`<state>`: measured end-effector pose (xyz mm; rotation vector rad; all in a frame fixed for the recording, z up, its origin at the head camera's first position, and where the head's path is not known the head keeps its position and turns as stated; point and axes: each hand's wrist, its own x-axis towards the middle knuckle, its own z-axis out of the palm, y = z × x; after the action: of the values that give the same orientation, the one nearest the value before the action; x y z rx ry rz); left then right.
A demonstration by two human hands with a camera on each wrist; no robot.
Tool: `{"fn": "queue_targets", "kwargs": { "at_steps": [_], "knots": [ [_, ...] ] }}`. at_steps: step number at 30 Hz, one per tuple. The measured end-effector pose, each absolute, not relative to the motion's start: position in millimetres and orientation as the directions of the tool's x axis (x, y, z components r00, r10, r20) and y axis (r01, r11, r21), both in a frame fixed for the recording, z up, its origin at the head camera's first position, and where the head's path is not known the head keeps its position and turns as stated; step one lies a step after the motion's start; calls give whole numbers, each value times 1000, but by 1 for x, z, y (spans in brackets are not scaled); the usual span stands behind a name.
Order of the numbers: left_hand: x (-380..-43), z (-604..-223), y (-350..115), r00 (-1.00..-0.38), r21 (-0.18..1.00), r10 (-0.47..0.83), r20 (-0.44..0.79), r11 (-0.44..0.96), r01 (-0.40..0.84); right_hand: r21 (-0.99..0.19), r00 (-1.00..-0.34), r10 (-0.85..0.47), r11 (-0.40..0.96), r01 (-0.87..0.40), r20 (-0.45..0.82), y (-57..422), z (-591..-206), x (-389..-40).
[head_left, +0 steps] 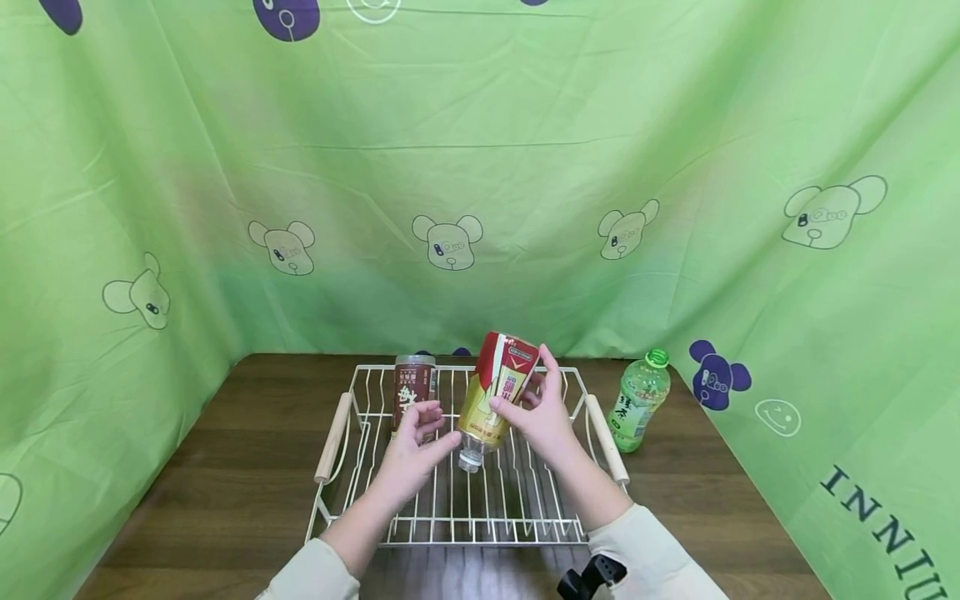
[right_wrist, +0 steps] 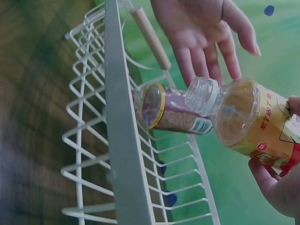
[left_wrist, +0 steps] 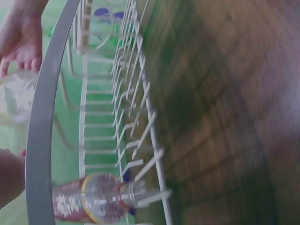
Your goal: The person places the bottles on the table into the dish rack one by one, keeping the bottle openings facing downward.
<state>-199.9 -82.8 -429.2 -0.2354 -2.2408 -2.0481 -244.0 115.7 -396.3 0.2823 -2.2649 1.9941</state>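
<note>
My right hand (head_left: 546,412) grips a clear plastic bottle (head_left: 495,392) with a yellow and red label, tilted neck down over the white wire dish rack (head_left: 450,533). Its open-looking mouth (right_wrist: 199,96) faces left in the right wrist view. My left hand (head_left: 411,457) is beside the bottle's neck, fingers loosely spread and holding nothing. Behind that hand, a dark red labelled bottle (head_left: 414,383) stands upside down in the rack. The left wrist view shows this dark red bottle (left_wrist: 101,197) with its neck down among the wires.
A green-capped bottle (head_left: 640,400) with green tint stands upright on the brown wooden table (head_left: 247,467), right of the rack. Wooden handles (head_left: 333,437) flank the rack. Green patterned cloth (head_left: 480,167) hangs behind and at both sides.
</note>
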Motion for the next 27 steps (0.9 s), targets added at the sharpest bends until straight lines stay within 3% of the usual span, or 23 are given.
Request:
{"fn": "queue_targets", "kwargs": {
  "at_steps": [13, 19, 23, 27],
  "knots": [
    [-206, -416, -141, -981, 975, -101, 164, 170, 146, -957, -984, -69, 228, -178, 166, 125, -403, -269],
    [-212, -415, -172, -969, 930, -153, 194, 342, 132, -943, -984, -79, 281, -178, 162, 125, -402, -277],
    [-217, -421, -191, -979, 889, -159, 131, 456, 44, -936, -984, -88, 305, -175, 155, 125, -403, -282],
    [-220, -429, -204, -992, 883, -120, 37, 469, -24, -929, -983, -101, 326, -176, 151, 122, -403, -287]
  ]
}}
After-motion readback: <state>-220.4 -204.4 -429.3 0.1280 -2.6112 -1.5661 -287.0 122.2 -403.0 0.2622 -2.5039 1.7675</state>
